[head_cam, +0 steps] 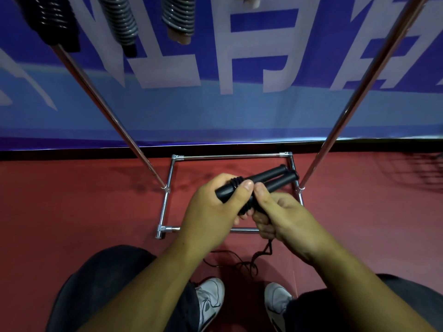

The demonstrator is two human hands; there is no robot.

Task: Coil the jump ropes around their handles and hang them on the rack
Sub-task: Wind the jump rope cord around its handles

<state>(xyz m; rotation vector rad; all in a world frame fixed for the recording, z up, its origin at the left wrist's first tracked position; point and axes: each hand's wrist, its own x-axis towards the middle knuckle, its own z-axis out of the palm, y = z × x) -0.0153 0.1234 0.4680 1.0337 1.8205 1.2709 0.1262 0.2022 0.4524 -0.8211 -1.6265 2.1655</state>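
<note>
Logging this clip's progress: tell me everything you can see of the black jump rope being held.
The jump rope is black: two matte, round handles held side by side, pointing away from the person. A few turns of thin cord wrap them near the held end. The left hand grips the handles; the right hand holds the cord, whose loose remainder trails down onto the red floor.

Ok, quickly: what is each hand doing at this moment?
Left hand: closed around the two black jump rope handles.
Right hand: closed on the black rope.
</note>
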